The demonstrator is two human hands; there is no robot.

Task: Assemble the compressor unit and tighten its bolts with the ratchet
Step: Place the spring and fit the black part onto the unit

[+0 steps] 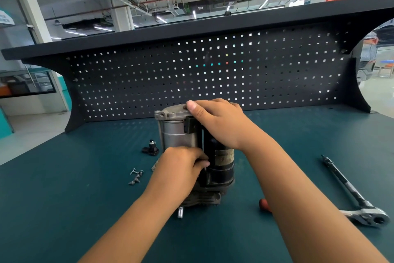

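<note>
Compressor unit stands upright in the middle of the teal bench, in front of the black pegboard; the head camera is the only view. Its grey cylinder with the cast cap and its black motor sit side by side on a dark base.

The right hand holds the top, thumb laid along the cap and fingers curled over the far side. The left hand grips lower down, fingers curled in at the seam between cylinder and motor. Whether it also pinches some small piece there I cannot tell.

Several loose bolts lie in a small heap on the bench just left of the unit, and a small black part lies near them. The ratchet lies well apart on the right, touched by neither hand.

My reading is that the work is at the fitting stage: the main bodies look joined or nearly so. Seating the bolts and tightening them with the ratchet are not yet done.
</note>
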